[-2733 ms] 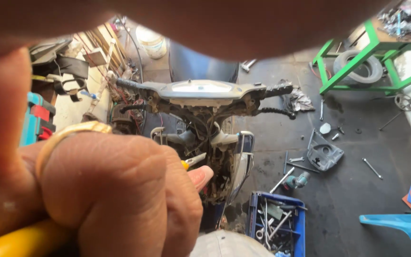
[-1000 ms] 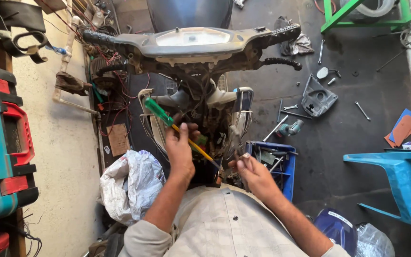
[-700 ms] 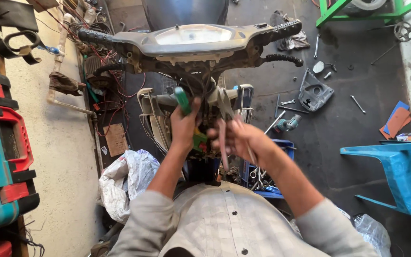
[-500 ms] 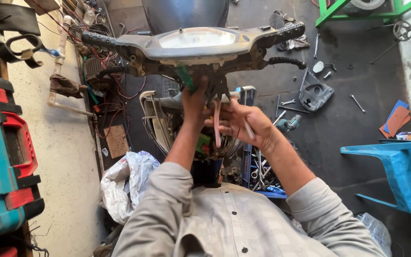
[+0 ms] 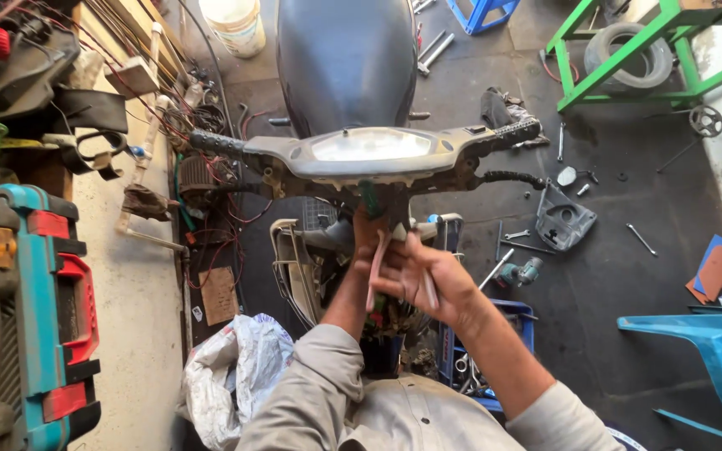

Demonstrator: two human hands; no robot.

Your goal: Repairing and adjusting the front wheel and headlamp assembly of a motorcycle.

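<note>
Head view: my left grip [image 5: 367, 238] clenches the green screwdriver [image 5: 370, 199], right grip [image 5: 419, 271] grasping wires [image 5: 375, 269]; a slip could gouge them

The scooter's handlebar [image 5: 378, 154] runs left to right across the middle, with the seat [image 5: 346, 63] beyond it. Both hands [image 5: 403, 263] meet just below the handlebar's centre, the screwdriver [image 5: 370, 199] rising between them. Left of the scooter lies a bag [image 5: 231, 376], and further left a toolbox [image 5: 31, 309]. A crate of tools [image 5: 495, 334] sits near right; a stool [image 5: 708, 351] stands at the right edge. A tyre [image 5: 628, 54] lies far right in a frame [image 5: 620, 63].
</note>
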